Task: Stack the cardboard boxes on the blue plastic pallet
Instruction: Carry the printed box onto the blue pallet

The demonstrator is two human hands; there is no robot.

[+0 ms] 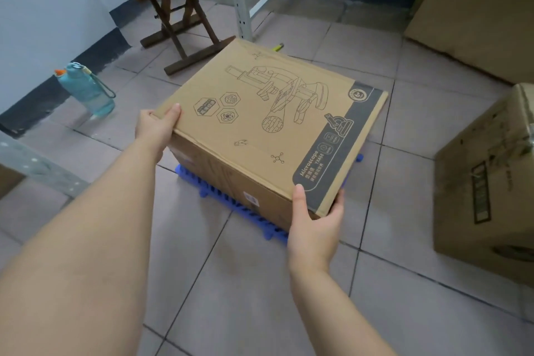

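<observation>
A brown cardboard box (268, 124) with a microscope drawing and a dark "Microscope" band on its top sits over the blue plastic pallet (231, 202), which shows only along the box's near side and at a right corner. My left hand (157, 127) grips the box's near-left corner, thumb on the top face. At the near-right corner my right hand (315, 220) holds the box, thumb on top and fingers under the edge. Whether the box rests fully on the pallet or on a lower box is unclear.
A second cardboard box (488, 182) stands on the tiled floor at the right, with a larger carton (476, 14) behind it. A folding wooden stool (176, 0) and a grey metal rack leg (242, 0) stand beyond the pallet. A teal water bottle (86, 89) stands at the left wall.
</observation>
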